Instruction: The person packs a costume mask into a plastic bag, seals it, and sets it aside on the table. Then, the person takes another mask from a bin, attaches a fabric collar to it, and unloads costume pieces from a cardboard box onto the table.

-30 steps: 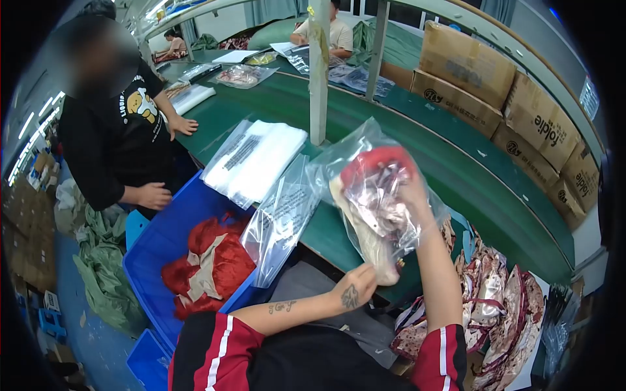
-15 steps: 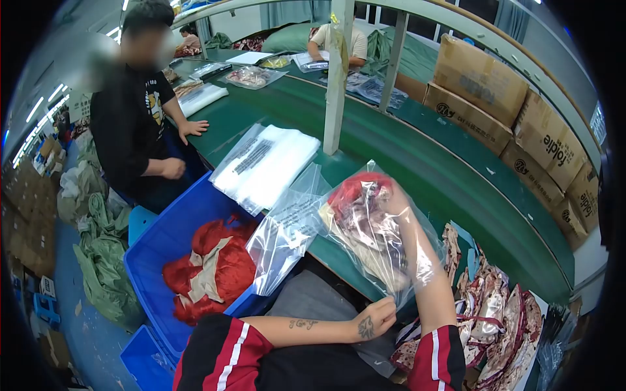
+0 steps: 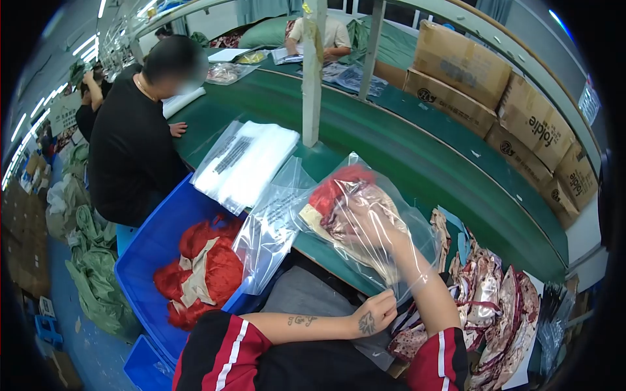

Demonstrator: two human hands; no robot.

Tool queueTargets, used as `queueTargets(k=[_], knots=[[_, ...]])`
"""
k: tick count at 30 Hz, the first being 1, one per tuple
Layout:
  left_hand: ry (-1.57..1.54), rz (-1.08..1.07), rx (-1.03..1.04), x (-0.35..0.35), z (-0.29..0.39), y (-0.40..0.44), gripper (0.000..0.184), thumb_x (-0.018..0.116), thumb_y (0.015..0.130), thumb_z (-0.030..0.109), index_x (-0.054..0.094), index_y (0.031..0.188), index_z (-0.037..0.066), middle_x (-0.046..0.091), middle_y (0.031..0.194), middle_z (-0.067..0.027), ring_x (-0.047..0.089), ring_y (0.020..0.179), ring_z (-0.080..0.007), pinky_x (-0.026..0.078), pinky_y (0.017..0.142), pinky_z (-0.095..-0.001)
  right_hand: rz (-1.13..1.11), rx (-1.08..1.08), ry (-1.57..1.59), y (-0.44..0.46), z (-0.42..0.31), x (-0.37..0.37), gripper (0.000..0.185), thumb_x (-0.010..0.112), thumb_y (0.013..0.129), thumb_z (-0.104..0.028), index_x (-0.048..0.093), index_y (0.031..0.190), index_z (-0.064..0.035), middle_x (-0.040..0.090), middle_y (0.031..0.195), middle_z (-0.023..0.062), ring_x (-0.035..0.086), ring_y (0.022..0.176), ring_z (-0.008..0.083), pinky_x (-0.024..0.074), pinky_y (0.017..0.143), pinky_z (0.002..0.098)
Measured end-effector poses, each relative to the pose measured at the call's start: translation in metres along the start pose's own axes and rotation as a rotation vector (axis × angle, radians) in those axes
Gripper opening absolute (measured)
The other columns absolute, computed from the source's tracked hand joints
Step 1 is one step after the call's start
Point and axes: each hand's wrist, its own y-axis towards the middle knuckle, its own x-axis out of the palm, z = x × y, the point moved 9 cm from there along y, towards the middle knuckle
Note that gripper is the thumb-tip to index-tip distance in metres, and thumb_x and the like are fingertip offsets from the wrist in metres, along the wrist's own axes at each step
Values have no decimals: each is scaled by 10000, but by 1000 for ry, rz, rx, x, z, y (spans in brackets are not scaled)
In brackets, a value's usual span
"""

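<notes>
While the left hand (image 3: 375, 315) pinches a clear plastic bag (image 3: 420, 251) over the green table (image 3: 417, 163), the right hand (image 3: 366, 225) is inside — I can't tell its grip — with cardboard boxes (image 3: 463, 62) beyond.

I hold a clear, glossy plastic bag (image 3: 417, 229) slanting over the green counter (image 3: 319, 251); inside sits a bundled red, cream and patterned fabric piece (image 3: 326, 208), red end farthest away.

Toward four o'clock, glare on the clear bag (image 3: 409, 228) partly veils the right hand (image 3: 363, 220), so we cannot tell its grip. At twelve the top edge crops a far person (image 3: 335, 36) above the shoulders, and at ten we find print (image 3: 231, 156) on the stacked bags (image 3: 264, 163) too small to read.
</notes>
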Motion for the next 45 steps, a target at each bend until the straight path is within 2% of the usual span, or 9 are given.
queueTargets(k=[2, 9, 12, 15, 16, 27, 37, 41, 45], knots=[[1, -17, 7, 1, 3, 0, 236, 617, 775, -67, 437, 702, 66, 439, 708, -48, 395, 548, -210, 369, 534, -284, -78, 10, 42, -7, 4, 13, 482, 673, 842, -271, 617, 1278, -73, 569, 1377, 105, 471, 1319, 324, 384, 1085, 431], [241, 88, 167, -58, 28, 52, 113, 685, 771, 58, 590, 832, 51, 580, 684, -62, 527, 555, -239, 455, 555, -319, 399, 236, 470, -88, 40, -32, 385, 645, 884, -211, 642, 1240, -63, 614, 1305, 120, 530, 1245, 327, 410, 1049, 445], [363, 135, 192, -84, 17, 114, 208, 628, 790, 29, 582, 990, 0, 605, 915, -147, 582, 791, -302, 489, 726, -350, 518, 657, 327, -155, 62, -30, 395, 627, 902, -143, 600, 1281, -37, 618, 1285, 141, 595, 1146, 279, 491, 955, 366], [430, 12, 272, -77, -11, 178, 263, 636, 789, 22, 577, 1045, -1, 606, 991, -162, 592, 877, -314, 485, 824, -359, 543, 1110, 1010, -208, 81, 12, 372, 598, 896, -76, 603, 1265, -22, 636, 1224, 137, 620, 1045, 220, 504, 897, 298], [457, -105, 159, -67, -35, 196, 339, 660, 853, 160, 581, 1153, 22, 623, 1134, -142, 600, 990, -345, 456, 899, -471, 545, 1246, 1247, -220, 79, 29, 367, 588, 894, -53, 604, 1259, -17, 643, 1204, 136, 628, 1011, 201, 508, 877, 275], [882, -564, -116, 4, -131, 214, 615, 434, 968, 590, 559, 1334, 112, 597, 1346, -30, 544, 1229, -368, 274, 952, -762, 275, 981, 1208, -204, 64, 24, 312, 605, 826, 15, 646, 1136, 25, 671, 1034, 127, 632, 879, 164, 519, 746, 256], [908, -1180, -293, 54, -160, 229, 520, 506, 955, 549, 692, 1143, 101, 704, 1103, -22, 622, 1005, -267, 398, 886, -590, 285, 1057, 1325, -197, 79, 52, 376, 687, 776, -3, 642, 1147, 33, 669, 971, 109, 630, 850, 170, 505, 802, 271], [889, -1340, -523, 46, -235, 206, 399, 599, 938, 441, 737, 969, 68, 692, 851, -20, 584, 741, -218, 475, 760, -390, 318, 728, 1035, -170, 70, 22, 358, 667, 795, 11, 659, 1152, -5, 647, 1092, 149, 624, 980, 235, 490, 913, 325], [728, -1236, -326, 51, -223, 220, 341, 635, 924, 384, 735, 925, 58, 672, 805, -27, 558, 689, -201, 471, 701, -355, 292, 556, 836, -167, 74, 33, 376, 689, 795, -31, 663, 1170, -30, 616, 1181, 163, 581, 1081, 264, 460, 969, 354]])
